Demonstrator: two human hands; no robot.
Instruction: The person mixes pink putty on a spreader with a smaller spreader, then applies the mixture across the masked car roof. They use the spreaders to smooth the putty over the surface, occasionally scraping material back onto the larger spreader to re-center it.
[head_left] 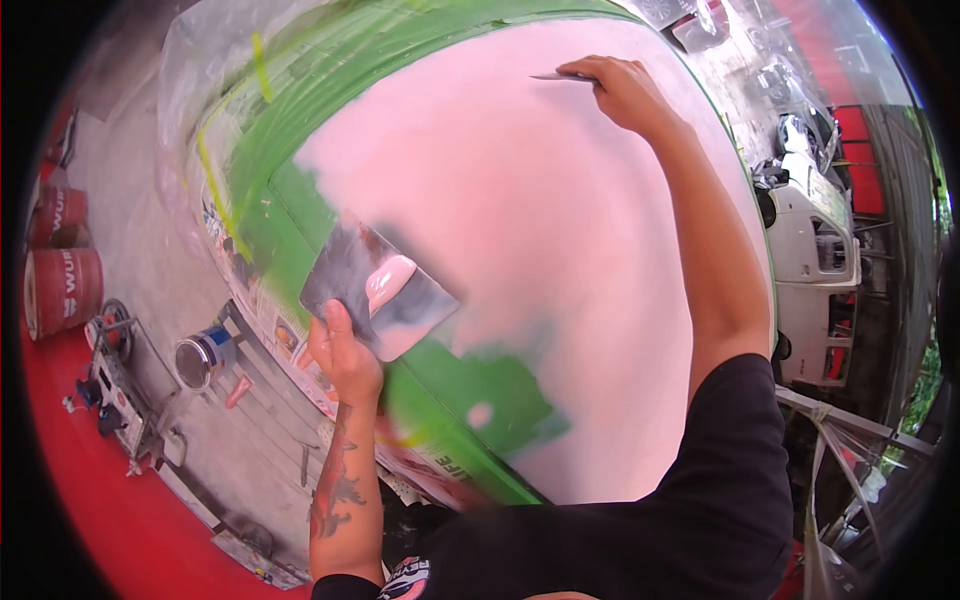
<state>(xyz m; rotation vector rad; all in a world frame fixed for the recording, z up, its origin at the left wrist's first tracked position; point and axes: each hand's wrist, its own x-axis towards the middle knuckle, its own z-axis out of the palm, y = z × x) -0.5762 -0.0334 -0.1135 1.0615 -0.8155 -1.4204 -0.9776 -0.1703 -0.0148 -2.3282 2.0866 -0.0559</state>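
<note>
My left hand grips a flat mixing board by its near edge, thumb on top. On the board lies a glossy blob of pink filler paste. Stretched far forward, my right hand is closed around a thin spreader, its blade edge-on to me and close over the surface. Below both hands spreads a large vehicle panel, green where bare. A pale pink coat covers most of it, with green showing at the left and near edges.
Plastic sheeting and masking paper border the panel's left side. On the floor at left stand a metal can, a wheeled metal frame and red drums. A white vehicle is parked at right.
</note>
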